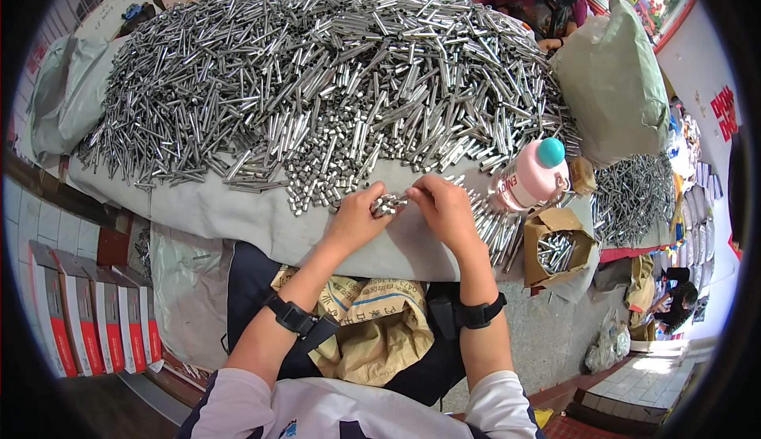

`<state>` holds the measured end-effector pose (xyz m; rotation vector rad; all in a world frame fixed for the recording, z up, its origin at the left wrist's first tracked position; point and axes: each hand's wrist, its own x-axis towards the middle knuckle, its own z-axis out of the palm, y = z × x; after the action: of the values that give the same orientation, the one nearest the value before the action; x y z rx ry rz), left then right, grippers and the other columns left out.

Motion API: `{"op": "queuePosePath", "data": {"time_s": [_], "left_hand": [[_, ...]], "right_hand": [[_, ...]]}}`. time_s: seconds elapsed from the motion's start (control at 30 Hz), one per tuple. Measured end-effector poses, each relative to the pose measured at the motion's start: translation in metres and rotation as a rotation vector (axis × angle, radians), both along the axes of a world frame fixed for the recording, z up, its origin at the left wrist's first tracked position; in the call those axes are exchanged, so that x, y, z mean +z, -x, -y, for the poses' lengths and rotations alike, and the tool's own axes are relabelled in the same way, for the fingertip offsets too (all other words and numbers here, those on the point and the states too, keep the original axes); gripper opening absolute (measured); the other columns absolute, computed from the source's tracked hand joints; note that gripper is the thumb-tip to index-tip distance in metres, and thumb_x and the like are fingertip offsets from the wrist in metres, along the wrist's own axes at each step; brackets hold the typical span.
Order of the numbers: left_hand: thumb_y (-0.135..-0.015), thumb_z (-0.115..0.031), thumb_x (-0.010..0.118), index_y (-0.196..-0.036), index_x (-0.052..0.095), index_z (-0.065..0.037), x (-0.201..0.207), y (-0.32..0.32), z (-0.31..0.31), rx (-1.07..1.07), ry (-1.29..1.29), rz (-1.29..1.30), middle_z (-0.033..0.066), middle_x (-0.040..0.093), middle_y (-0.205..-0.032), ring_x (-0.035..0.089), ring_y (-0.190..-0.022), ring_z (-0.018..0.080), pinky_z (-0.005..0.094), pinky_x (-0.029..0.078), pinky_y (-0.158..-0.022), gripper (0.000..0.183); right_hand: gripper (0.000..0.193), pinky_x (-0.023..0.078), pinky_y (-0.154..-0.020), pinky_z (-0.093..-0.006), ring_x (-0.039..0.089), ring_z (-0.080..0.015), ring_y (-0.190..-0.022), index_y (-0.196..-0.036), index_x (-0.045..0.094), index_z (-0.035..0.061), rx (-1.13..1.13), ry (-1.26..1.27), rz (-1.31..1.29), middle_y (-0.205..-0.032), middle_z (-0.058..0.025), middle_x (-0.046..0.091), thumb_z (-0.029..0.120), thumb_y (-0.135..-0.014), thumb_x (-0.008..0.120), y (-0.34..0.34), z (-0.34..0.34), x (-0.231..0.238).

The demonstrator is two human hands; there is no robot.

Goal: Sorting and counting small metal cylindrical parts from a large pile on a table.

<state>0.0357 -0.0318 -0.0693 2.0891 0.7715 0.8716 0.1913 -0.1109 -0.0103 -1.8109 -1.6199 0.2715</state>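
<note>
My left hand [358, 218] is closed around a cluster of short metal cylinders [386, 206], held just over the near edge of the cloth-covered table. Beside it, my right hand [445, 210] has thumb and fingertips pinched together close to those pieces. Whatever sits in that pinch is too small to make out. Just beyond my hands lies a heap of short metal cylinders [321, 173]. It runs into a large mound of slim metal tubes [317, 66] that spreads across the table. A row of metal tubes [498, 229] lies to the right of my right hand.
On the right stand a pink bottle [529, 177] with a teal cap and an open cardboard box [543, 274] holding metal pieces. A big pale sack [614, 82] rests behind them. A brown paper sack [372, 328] lies over my lap. Other people work across the table.
</note>
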Motion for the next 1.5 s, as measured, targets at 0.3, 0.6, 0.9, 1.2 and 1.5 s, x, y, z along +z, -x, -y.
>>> {"op": "queuePosePath", "data": {"time_s": [0.3, 0.6, 0.9, 1.2, 1.5], "left_hand": [[-0.078, -0.015, 0.073, -0.094, 0.056, 0.0, -0.006, 0.002, -0.003, -0.07, -0.03, 0.107, 0.0107, 0.058, -0.088, 0.058, -0.065, 0.0214, 0.029, 0.043, -0.053, 0.027], [-0.083, -0.022, 0.07, -0.086, 0.054, -0.002, -0.005, 0.003, -0.002, -0.031, -0.003, 0.117, 0.0084, 0.058, -0.076, 0.051, -0.054, 0.0165, 0.0292, 0.042, -0.052, 0.026], [-0.084, -0.027, 0.068, -0.091, 0.055, -0.002, 0.0, 0.009, -0.001, -0.07, 0.156, 0.052, 0.0164, 0.059, -0.079, 0.058, -0.069, 0.035, 0.0385, 0.046, -0.062, 0.029], [-0.078, -0.006, 0.057, -0.104, 0.051, 0.002, -0.011, 0.012, 0.0, -0.097, -0.093, 0.112, 0.0189, 0.056, -0.106, 0.054, -0.099, 0.0383, 0.0429, 0.047, -0.082, 0.028], [-0.07, -0.001, 0.063, -0.111, 0.052, 0.004, -0.002, 0.036, 0.009, -0.054, 0.053, 0.049, 0.0192, 0.049, -0.116, 0.055, -0.102, 0.0387, 0.042, 0.048, -0.083, 0.043]], "right_hand": [[0.013, 0.038, -0.048, -0.0184, 0.052, -0.0052, -0.06, -0.098, 0.056, -0.0002, -0.109, -0.345, -0.895, -0.084, -0.0042, 0.062, 0.011, -0.097, 0.05, -0.048, 0.01, -0.001], [0.01, 0.048, -0.063, -0.0354, 0.062, -0.0282, -0.067, -0.095, 0.06, 0.0, -0.579, -0.21, 0.092, -0.075, -0.0115, 0.061, 0.006, -0.088, 0.057, -0.048, 0.028, -0.032], [0.037, 0.048, -0.077, -0.0366, 0.06, -0.0246, -0.091, -0.114, 0.058, 0.0036, -0.254, -0.148, -0.193, -0.111, -0.0112, 0.06, 0.013, -0.08, 0.069, 0.015, 0.023, 0.003], [0.05, 0.039, -0.098, -0.035, 0.052, -0.0262, -0.114, -0.122, 0.05, 0.0009, -0.038, -0.096, -0.449, -0.125, -0.0161, 0.054, 0.021, -0.082, 0.071, 0.076, -0.009, -0.04], [0.012, 0.041, -0.095, -0.034, 0.057, -0.0254, -0.108, -0.099, 0.057, 0.0, 0.041, -0.254, -0.504, -0.115, -0.0147, 0.061, 0.003, -0.087, 0.059, 0.088, -0.021, -0.045]]}}
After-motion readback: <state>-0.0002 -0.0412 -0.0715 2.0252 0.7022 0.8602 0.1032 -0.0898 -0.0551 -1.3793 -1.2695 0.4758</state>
